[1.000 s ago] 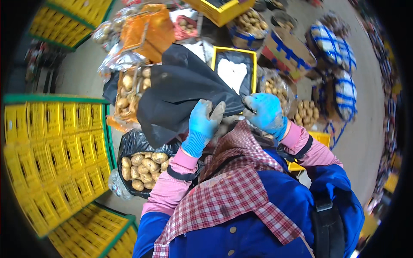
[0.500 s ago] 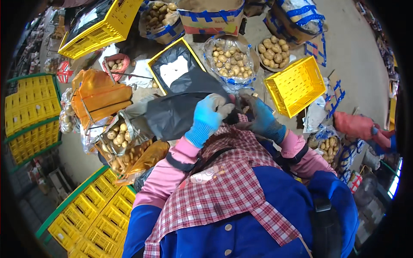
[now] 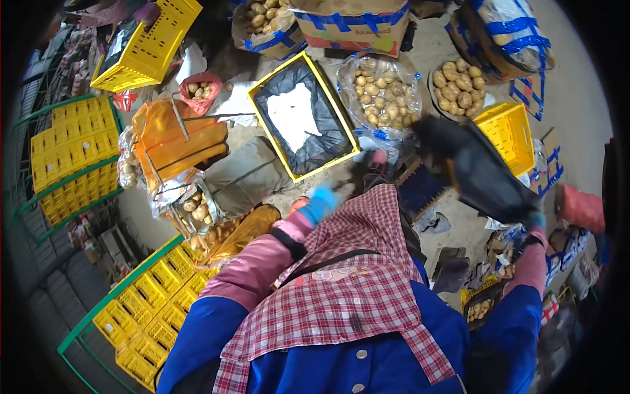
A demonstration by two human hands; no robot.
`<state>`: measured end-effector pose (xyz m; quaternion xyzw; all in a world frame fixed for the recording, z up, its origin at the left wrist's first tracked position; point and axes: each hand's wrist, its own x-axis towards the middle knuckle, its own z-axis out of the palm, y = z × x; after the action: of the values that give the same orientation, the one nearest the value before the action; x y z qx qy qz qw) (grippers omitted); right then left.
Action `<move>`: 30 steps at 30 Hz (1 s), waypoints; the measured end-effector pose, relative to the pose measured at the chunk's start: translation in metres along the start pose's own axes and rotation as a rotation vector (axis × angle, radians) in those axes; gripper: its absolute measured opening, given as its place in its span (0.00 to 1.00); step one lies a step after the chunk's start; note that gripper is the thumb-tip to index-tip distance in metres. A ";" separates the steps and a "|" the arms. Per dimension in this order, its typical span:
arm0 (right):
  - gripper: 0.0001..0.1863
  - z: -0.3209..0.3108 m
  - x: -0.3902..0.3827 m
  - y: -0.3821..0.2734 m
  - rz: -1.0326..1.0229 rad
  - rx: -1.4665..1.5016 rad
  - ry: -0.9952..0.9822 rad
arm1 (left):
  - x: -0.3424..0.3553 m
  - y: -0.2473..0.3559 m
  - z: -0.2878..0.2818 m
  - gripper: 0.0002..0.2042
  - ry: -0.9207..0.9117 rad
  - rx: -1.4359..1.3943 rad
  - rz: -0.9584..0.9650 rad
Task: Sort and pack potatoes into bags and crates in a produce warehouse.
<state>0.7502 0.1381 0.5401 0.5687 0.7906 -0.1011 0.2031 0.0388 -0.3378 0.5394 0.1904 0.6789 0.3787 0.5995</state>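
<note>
**Black bag swung out to the right**

Where half a second ago both gloved hands met on the black bag (image 3: 476, 167) just above the checked scarf, the bag now hangs out at the right of the frame, blurred with motion, in front of the small yellow crate (image 3: 508, 134). The right hand (image 3: 535, 220) grips its lower end; the blue glove is mostly hidden behind the plastic, so the fingers seem clenched on the bag, though the exact pinch cannot be told. The left hand (image 3: 321, 202) has let go and sits at centre, just above the scarf (image 3: 354, 276), its fingers loosely curled around nothing visible.

As a judgement, the bag has passed from a two-handed hold to one hand, which suggests it is being shaken out or carried across toward the right side.

Outward from the bag:
- Upper centre, a yellow-rimmed crate lined in black (image 3: 298, 118) with a white patch inside lies open.
- Just right of it, a clear sack of potatoes (image 3: 380, 92), then a round basket of potatoes (image 3: 459, 88).
- Top centre, a cardboard box with blue tape (image 3: 354, 26) and another bag of potatoes beside it.
- At left, an orange bag (image 3: 177, 141), a small red net of potatoes (image 3: 200, 92) and loose potatoes (image 3: 197, 207) in clear plastic.
- Far left and lower left, stacks of yellow crates (image 3: 72, 154) with green frames.
- Lower right, a small tray of potatoes (image 3: 482, 308) sits near the right sleeve.
</note>
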 end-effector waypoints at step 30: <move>0.18 0.121 0.095 -0.458 -1.010 0.644 -0.160 | -0.162 -0.164 -0.092 0.20 0.882 0.382 -0.050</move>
<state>0.3191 0.0202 0.3578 0.1465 0.8748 -0.4618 0.0064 0.0164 -0.5846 0.5259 0.1019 0.9304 0.2771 0.2174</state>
